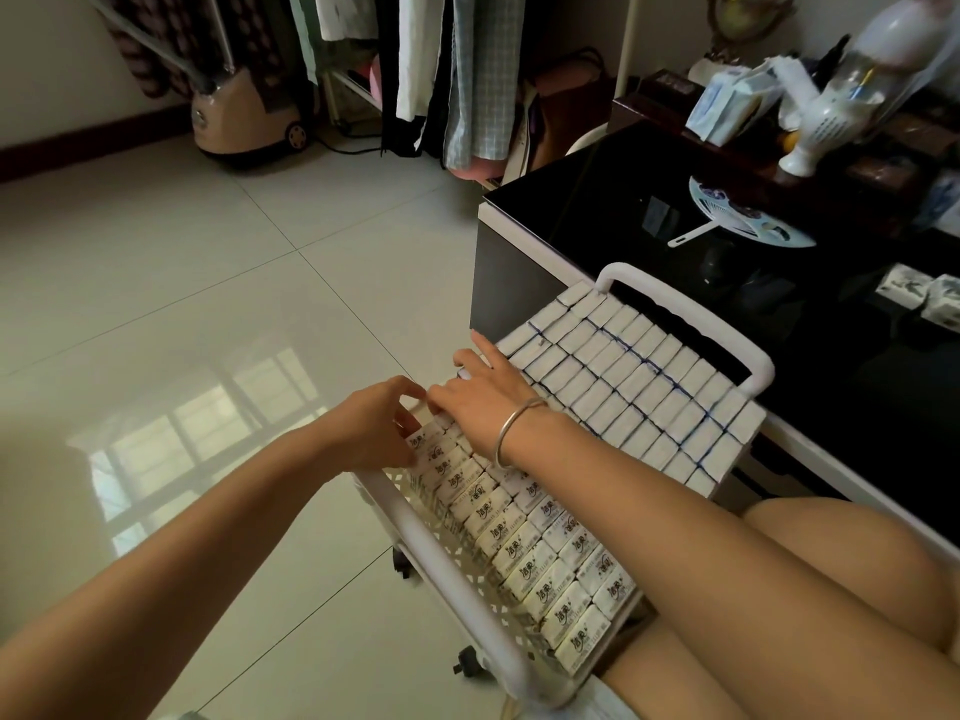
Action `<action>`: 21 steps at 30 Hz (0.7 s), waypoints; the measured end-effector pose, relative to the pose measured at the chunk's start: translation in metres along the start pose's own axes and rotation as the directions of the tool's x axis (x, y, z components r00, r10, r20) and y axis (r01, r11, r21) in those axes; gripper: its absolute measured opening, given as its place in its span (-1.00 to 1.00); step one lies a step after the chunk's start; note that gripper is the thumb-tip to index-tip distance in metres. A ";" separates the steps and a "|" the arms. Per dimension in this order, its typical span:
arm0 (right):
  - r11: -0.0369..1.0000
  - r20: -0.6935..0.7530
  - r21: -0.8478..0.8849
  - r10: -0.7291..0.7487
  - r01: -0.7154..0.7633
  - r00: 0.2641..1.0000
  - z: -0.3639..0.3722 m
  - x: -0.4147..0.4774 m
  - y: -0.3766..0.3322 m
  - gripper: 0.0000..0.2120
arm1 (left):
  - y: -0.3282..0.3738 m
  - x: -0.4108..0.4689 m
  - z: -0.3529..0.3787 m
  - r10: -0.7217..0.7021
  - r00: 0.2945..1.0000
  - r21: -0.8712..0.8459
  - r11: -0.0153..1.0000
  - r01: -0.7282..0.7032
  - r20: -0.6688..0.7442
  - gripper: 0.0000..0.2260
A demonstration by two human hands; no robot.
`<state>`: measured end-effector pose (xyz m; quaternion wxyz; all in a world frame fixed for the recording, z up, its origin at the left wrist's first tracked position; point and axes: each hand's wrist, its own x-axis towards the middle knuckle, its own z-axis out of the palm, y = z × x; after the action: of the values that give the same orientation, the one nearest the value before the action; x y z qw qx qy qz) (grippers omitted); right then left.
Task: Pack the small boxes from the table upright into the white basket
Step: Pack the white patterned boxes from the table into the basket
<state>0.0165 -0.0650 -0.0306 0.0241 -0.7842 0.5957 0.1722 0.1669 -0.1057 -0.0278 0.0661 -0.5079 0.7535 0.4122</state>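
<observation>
White basket (441,563) corner: left hand (379,428) nearer, pinching end small box (427,449), long axis upright. Right hand (483,397) flat, fingers straight, pressing neighbouring boxes (524,356). Seat straight down.

At your eleven o'clock a beige garment steamer (244,111) stands on the glossy tiled floor (182,278). Clothes (457,70) hang at twelve. At two o'clock you have a round blue-and-white fan (748,213), with a white vase (823,119) just beyond it.
</observation>
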 end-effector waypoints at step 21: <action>0.797 -0.363 0.593 0.389 -0.112 0.846 0.016 -0.081 0.058 -0.50 | 0.058 0.001 0.017 0.295 0.878 0.416 0.901 -0.125 -0.376 -0.78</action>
<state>-0.0605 -0.0028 -0.0123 0.0805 -0.6721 0.7086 -0.1992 0.1135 -0.0861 -0.0076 -0.0508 -0.4772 0.8659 0.1411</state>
